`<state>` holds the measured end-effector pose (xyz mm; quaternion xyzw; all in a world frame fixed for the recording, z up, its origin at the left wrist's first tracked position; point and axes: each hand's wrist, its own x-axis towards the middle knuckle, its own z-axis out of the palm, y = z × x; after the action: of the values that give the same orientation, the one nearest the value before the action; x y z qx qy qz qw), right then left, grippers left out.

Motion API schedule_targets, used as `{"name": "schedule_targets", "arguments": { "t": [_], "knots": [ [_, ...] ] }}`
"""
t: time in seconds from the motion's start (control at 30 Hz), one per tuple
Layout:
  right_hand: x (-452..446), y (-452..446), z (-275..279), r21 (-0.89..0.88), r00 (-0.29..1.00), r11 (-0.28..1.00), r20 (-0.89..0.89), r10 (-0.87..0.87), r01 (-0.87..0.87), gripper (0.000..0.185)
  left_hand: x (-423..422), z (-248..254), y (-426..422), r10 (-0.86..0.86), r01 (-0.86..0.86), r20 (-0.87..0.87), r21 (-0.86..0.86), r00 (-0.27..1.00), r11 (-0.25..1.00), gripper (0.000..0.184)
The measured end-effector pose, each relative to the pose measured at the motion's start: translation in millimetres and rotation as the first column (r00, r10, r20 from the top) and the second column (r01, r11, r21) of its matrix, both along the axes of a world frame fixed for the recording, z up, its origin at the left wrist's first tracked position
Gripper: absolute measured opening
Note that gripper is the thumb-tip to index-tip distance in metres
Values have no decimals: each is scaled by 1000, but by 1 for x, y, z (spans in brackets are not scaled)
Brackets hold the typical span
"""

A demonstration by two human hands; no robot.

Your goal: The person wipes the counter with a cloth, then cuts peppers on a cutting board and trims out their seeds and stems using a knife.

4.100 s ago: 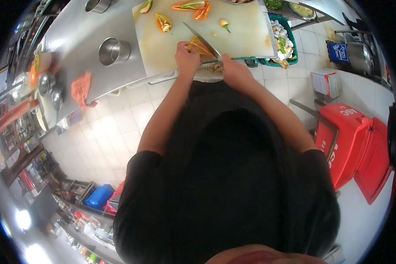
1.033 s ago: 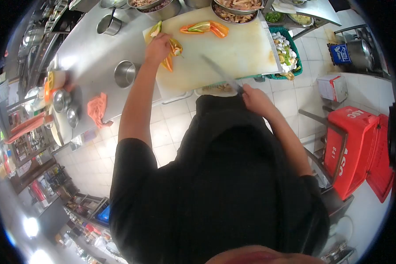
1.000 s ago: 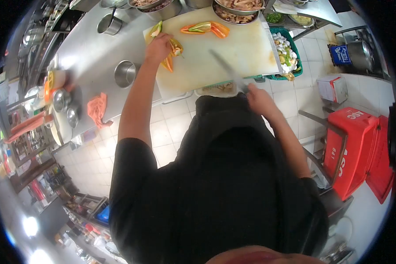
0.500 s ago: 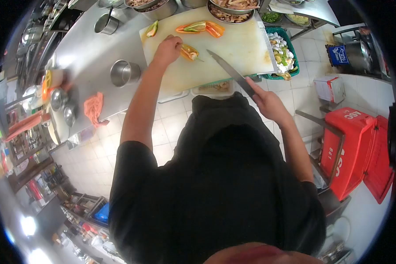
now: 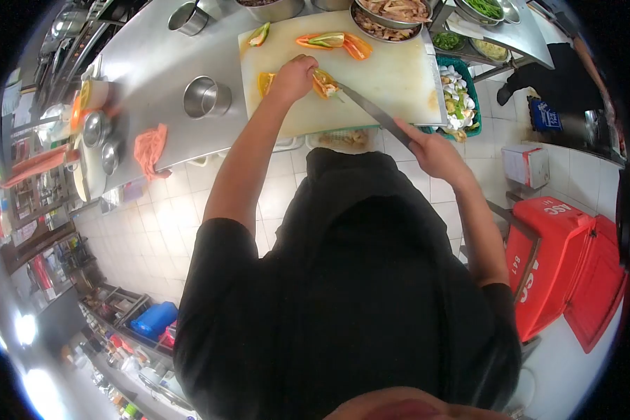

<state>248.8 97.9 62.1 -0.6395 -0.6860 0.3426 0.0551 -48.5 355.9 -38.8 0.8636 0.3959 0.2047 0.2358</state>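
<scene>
Gripping the knife (image 5: 376, 113) — fingers closed round its handle — the right hand (image 5: 436, 154) is nearest; beyond, the left hand (image 5: 294, 78) holds a cut pepper (image 5: 325, 84) on the cutting board (image 5: 388, 77), near the blade's tip. Farther lie orange pepper pieces (image 5: 358, 47), then metal bowls (image 5: 387, 40).

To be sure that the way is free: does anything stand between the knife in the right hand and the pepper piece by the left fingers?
Nothing visible does. The knife in the right hand has its tip beside the pepper piece; the left hand is on the other side.
</scene>
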Motion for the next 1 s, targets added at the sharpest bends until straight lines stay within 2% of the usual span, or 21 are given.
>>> {"name": "schedule_targets", "arguments": {
  "t": [0.27,0.37,0.47,0.57,0.67,0.7,0.83,1.0],
  "knots": [
    [3,11,-7,70,977,998,-215,7,8,68,-1,3,-16,29,-31,63,40,998,999,16],
    [9,10,-28,13,965,1000,-263,4,-1,66,-4,0,-22,65,-68,64,49,996,996,16],
    [-3,25,-10,-341,927,936,-315,-202,88,65,-6,-10,-22,80,-82,62,36,995,996,16],
    [8,10,-21,42,923,999,-384,-1,18,66,-15,-15,-22,99,-104,76,59,992,993,16],
    [13,-11,-5,26,986,997,-153,-62,66,65,-18,-25,-20,137,-145,105,71,985,987,16],
    [9,-17,2,54,988,996,-140,-61,69,64,-17,-28,-22,146,-154,113,68,983,986,16],
    [-19,-24,16,69,994,997,110,-23,16,56,-13,-15,-22,148,-150,58,16,987,989,16],
    [-31,-23,8,60,983,998,184,-25,14,54,-11,-18,-18,132,-135,68,33,989,990,16]
  ]
}}
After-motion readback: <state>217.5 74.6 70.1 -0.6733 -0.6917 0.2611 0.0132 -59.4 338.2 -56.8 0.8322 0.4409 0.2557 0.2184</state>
